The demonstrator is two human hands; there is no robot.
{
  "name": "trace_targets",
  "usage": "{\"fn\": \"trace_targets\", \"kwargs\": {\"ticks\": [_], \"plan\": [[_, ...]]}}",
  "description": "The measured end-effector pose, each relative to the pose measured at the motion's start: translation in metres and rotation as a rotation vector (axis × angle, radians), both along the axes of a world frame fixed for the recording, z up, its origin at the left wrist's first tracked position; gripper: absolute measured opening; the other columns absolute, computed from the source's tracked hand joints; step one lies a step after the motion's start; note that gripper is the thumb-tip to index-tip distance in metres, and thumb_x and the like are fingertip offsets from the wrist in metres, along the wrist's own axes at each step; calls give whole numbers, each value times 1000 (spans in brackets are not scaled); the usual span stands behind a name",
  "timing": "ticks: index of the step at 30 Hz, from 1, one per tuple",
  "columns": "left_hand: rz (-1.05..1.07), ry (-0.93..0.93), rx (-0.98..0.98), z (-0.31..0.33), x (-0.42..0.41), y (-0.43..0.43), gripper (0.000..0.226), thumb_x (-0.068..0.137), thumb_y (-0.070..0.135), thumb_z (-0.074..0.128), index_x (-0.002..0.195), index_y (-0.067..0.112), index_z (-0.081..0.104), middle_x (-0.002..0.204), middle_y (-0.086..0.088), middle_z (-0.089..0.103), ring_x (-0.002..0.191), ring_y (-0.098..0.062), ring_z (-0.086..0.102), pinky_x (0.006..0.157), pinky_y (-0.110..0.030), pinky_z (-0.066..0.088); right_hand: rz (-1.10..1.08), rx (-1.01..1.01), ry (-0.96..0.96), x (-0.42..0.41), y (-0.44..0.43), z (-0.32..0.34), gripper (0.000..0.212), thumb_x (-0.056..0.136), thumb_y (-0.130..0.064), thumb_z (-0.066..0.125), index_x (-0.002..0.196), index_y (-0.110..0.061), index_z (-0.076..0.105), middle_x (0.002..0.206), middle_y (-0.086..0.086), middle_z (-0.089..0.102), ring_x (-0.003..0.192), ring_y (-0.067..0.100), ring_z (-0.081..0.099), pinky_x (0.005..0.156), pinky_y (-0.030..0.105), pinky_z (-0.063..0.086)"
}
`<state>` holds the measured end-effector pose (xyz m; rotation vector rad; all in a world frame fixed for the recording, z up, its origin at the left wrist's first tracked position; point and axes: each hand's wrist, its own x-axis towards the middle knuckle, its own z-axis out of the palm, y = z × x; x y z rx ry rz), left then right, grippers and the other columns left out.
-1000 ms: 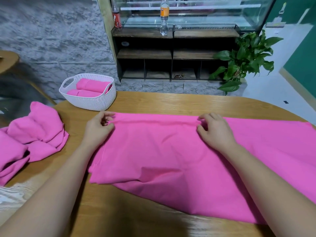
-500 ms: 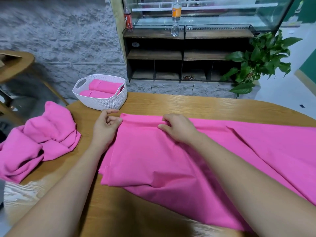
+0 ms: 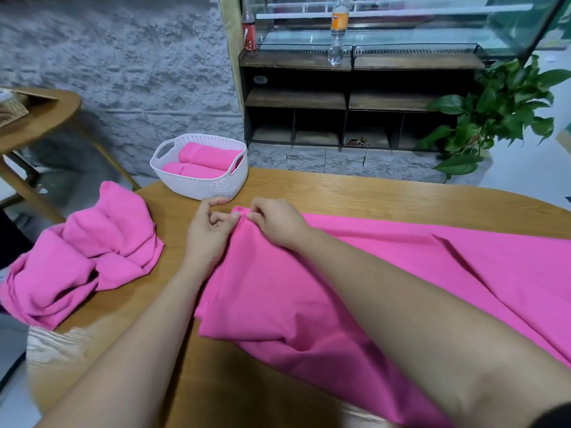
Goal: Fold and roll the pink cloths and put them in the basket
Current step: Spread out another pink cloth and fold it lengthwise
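Pink cloth (image 3: pixel 340 288), right hand (image 3: pixel 278 225) pinching corner

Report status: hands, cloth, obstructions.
Right hand pinches corner of cloth; left hand touches it, grip unclear. Cloth spread on table, not rolled. Nothing between it and basket.

Wooden table (image 3: pixel 340 193), white basket (image 3: pixel 210 188), spread pink cloth (image 3: pixel 262 304), crumpled pink cloths (image 3: pixel 92 257) at left

A café or shop is suggested by a glass display counter (image 3: pixel 401 29), an orange-labelled drinks bottle (image 3: pixel 339 24) and a stone-clad wall (image 3: pixel 123 72).
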<state>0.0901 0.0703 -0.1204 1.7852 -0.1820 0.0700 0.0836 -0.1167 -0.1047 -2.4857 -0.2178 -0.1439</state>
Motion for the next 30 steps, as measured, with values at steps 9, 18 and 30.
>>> {"fn": "trace_targets", "kwargs": {"ticks": [9, 18, 30], "plan": [[58, -51, 321, 0, -7, 2, 25, 90, 29, 79, 113, 30, 67, 66, 6, 66, 63, -5, 60, 71, -30, 47, -131, -2, -124, 11, -3, -20, 18, 106, -42, 52, 101, -27, 60, 93, 6, 75, 86, 34, 66, 65, 39, 43], [-33, -51, 559, 3, -15, 26, 38, 82, 56, 75, 115, 46, 60, 74, 19, 69, 80, -4, 67, 94, -51, 52, -119, -174, -242, 11, 2, -25, 24, 109, -45, 47, 106, -24, 59, 97, 3, 64, 87, 35, 65, 64, 36, 33], [-198, 226, 428, 34, -73, 57, 38, 88, 40, 84, 117, 32, 61, 66, 4, 67, 57, -9, 53, 62, -32, 39, -154, -216, -263, 10, 2, -27, 29, 109, -45, 44, 104, -19, 58, 93, 5, 60, 83, 36, 64, 64, 41, 46]]}}
